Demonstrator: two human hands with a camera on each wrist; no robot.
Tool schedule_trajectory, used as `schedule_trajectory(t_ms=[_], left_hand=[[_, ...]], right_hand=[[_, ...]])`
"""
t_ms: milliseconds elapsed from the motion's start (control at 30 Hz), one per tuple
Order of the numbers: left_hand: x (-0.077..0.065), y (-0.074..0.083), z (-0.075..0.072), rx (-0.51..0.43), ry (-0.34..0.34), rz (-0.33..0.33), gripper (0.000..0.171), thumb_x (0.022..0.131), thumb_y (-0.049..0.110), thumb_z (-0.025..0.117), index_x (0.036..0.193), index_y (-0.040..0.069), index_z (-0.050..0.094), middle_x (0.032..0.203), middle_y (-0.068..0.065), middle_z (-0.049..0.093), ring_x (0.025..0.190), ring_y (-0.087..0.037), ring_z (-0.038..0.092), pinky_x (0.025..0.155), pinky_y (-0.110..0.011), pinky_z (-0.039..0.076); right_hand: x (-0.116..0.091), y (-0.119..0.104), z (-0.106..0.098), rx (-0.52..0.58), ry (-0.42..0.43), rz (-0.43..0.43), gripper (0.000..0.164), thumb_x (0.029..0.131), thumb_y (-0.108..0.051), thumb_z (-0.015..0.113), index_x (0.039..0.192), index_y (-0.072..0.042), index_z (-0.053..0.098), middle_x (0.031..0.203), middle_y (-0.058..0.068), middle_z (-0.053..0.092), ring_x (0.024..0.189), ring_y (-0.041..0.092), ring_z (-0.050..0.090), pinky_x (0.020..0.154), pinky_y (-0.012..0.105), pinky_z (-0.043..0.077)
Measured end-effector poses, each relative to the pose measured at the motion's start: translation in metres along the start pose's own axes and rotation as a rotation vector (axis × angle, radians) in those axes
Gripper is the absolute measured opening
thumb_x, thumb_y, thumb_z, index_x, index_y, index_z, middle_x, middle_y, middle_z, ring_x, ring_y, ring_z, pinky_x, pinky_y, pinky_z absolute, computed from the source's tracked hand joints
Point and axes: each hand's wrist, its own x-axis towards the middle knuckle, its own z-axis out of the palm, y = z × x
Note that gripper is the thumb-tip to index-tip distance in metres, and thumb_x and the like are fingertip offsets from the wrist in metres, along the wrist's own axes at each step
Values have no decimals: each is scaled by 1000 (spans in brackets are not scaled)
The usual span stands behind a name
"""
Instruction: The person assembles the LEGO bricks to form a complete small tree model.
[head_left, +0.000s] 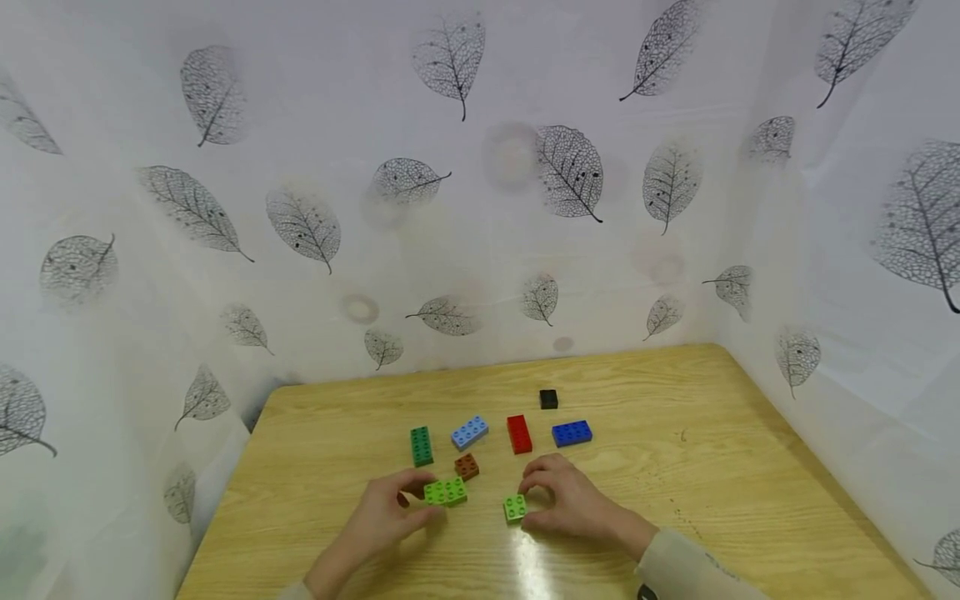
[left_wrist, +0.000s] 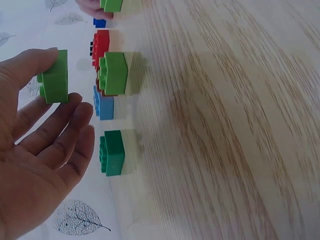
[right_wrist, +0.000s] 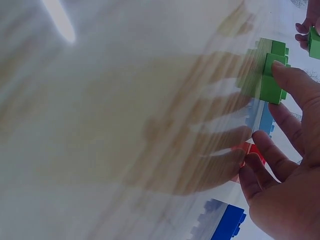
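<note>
My left hand [head_left: 384, 510] pinches a lime green toy building brick [left_wrist: 56, 77] between thumb and fingertips, clear of the tabletop in the left wrist view. Another lime brick [left_wrist: 114, 73] sits on the table just beyond; from the head the two overlap and look like one long piece. On the right, my right hand [head_left: 572, 500] holds a small lime brick [head_left: 515, 507] by its sides, thumb in front and index finger behind, low over the table. Its other fingers curve loosely, their tips close to the wood. A brown brick [head_left: 467, 467] stands behind the middle lime one.
Farther back on the wooden table [head_left: 337, 433] lie a dark green brick [head_left: 422, 446], a light blue brick [head_left: 469, 432], a red brick [head_left: 519, 434], a blue brick [head_left: 572, 433] and a black brick [head_left: 548, 399]. A leaf-patterned white curtain [head_left: 480, 250] surrounds the table's back and sides.
</note>
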Motion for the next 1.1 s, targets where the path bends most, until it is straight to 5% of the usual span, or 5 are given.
schedule_trajectory(t_ms=[367, 1100], left_hand=[[11, 7, 30, -13, -4, 104, 33, 89, 31, 85, 116, 15, 75, 103, 2, 76, 91, -16, 69, 73, -23, 55], [33, 20, 79, -96, -73, 151, 30, 91, 32, 84, 116, 19, 76, 101, 8, 74, 91, -12, 67, 76, -22, 55]], right_hand=[[1, -1, 0, -9, 2, -3, 32, 87, -43, 85, 114, -28, 75, 135, 1, 63, 132, 26, 53, 111, 54, 47], [1, -2, 2, -37, 33, -27, 31, 85, -39, 87, 111, -26, 76, 130, 0, 65, 128, 25, 55, 108, 52, 49]])
